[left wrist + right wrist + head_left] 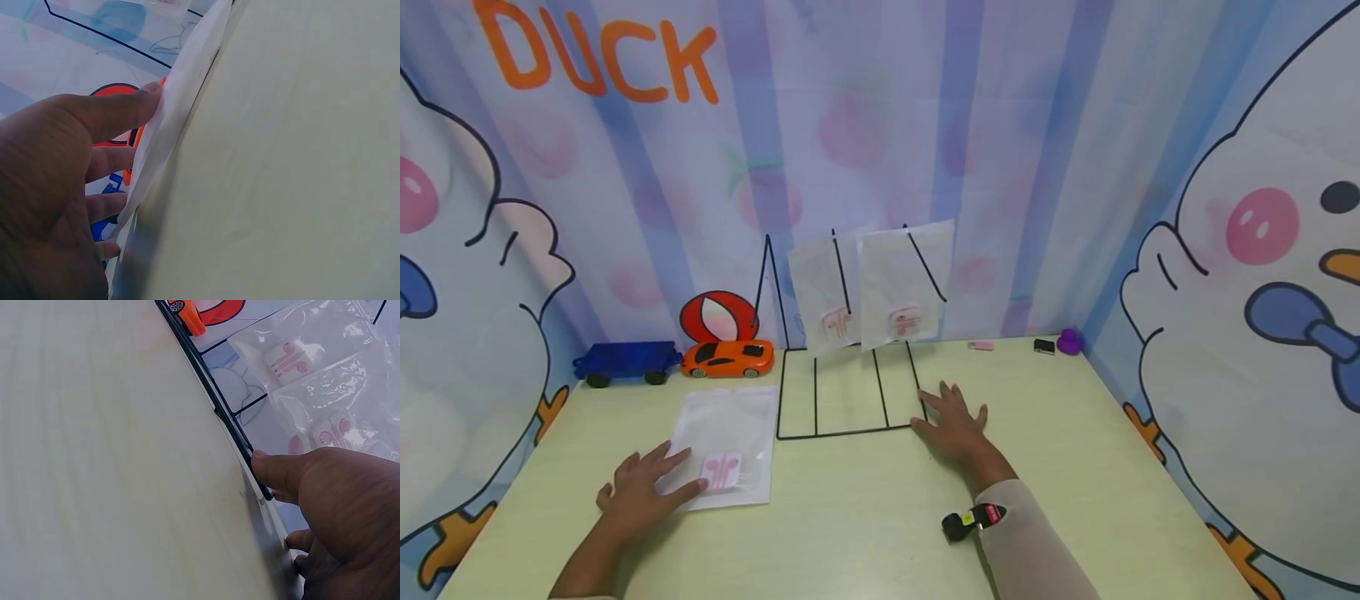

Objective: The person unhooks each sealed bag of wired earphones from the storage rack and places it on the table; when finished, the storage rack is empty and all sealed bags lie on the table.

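A flat zip bag (pixel 726 421) holding a white case with pink earphones (pixel 722 472) lies on the left part of the table. My left hand (pixel 643 492) rests on its left side with fingers spread, the thumb beside the earphone case. In the left wrist view, thumb and fingertips touch the bag (pixel 181 94). A black wire rack (pixel 850 432) stands at the middle, with two similar bags (pixel 812 287) (pixel 887 275) hanging on its prongs. My right hand (pixel 958 427) is spread at the rack's front right corner. The right wrist view shows its thumb against the rack's bar (pixel 215 403).
Left of the rack, a blue toy trailer (pixel 627 360) and an orange toy car (pixel 730 360) stand along the back edge. Toward the back right lie a small pink item (pixel 981 346), a small black item (pixel 1043 346) and a purple knob-shaped item (pixel 1070 342). Printed cloth (pixel 1037 167) encloses the table.
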The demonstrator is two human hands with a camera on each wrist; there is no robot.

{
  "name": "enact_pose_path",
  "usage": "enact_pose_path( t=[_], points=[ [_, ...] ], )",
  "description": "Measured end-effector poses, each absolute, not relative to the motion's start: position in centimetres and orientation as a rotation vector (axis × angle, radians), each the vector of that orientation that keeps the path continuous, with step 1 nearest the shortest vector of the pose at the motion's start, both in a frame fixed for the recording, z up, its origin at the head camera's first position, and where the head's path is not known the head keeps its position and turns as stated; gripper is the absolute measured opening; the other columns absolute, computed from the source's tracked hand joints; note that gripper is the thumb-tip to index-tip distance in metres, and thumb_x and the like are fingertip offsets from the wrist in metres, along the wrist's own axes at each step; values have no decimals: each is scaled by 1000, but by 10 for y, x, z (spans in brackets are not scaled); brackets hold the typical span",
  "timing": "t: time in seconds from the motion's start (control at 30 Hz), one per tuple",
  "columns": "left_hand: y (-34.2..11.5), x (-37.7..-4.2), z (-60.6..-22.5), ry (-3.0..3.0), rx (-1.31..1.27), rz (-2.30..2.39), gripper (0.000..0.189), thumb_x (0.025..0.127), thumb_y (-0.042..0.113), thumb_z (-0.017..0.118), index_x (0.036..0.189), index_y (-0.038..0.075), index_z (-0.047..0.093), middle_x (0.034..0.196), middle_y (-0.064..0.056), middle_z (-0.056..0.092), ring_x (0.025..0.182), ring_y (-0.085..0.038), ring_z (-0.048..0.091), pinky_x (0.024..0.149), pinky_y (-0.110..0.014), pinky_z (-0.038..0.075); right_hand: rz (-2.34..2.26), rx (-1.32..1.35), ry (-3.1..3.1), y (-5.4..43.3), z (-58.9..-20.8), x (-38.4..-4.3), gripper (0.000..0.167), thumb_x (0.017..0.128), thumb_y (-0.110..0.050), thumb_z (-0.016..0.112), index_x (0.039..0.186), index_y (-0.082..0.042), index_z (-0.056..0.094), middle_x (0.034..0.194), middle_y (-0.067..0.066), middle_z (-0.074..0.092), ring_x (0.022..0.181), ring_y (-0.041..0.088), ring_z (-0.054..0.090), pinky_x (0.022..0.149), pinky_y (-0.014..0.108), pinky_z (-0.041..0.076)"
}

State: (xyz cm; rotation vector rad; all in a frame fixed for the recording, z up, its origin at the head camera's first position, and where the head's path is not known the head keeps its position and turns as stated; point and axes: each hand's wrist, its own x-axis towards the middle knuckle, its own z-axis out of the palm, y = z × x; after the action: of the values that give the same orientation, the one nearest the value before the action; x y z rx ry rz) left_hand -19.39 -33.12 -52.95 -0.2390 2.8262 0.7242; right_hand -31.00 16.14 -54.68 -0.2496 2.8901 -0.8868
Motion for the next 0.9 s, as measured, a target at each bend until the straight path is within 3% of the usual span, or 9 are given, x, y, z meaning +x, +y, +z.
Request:
enact_pose_path(
  t=[0.4, 0.73, 0.9],
  points=[
    [-335, -194, -532, 2837, -219, 734, 105, 91, 81, 66, 165, 10, 45, 175, -35, 19, 155, -69, -2, 112, -96, 4, -898, -252, 2892, 159, -545, -310, 63, 109, -46, 60, 166, -25, 49, 183, 19, 19, 172, 43, 7, 126, 85, -8],
    [-330, -198, -514, 2877, -189, 755, 101, 95, 71, 70, 166, 6, 41, 175, -37, 14, 155, -69, -2, 113, -95, 4, -888, -250, 2894, 158, -544, -311, 62, 109, -46, 60, 166, -24, 48, 183, 19, 19, 172, 43, 8, 126, 85, -7],
    [-313, -209, -505, 2955, -103, 808, 92, 97, 62, 73, 166, 9, 44, 176, -35, 15, 157, -67, 8, 113, -93, 12, -890, -242, 2891, 159, -543, -308, 62, 109, -45, 60, 166, -24, 48, 183, 19, 19, 172, 43, 8, 126, 85, -7]
  ],
)
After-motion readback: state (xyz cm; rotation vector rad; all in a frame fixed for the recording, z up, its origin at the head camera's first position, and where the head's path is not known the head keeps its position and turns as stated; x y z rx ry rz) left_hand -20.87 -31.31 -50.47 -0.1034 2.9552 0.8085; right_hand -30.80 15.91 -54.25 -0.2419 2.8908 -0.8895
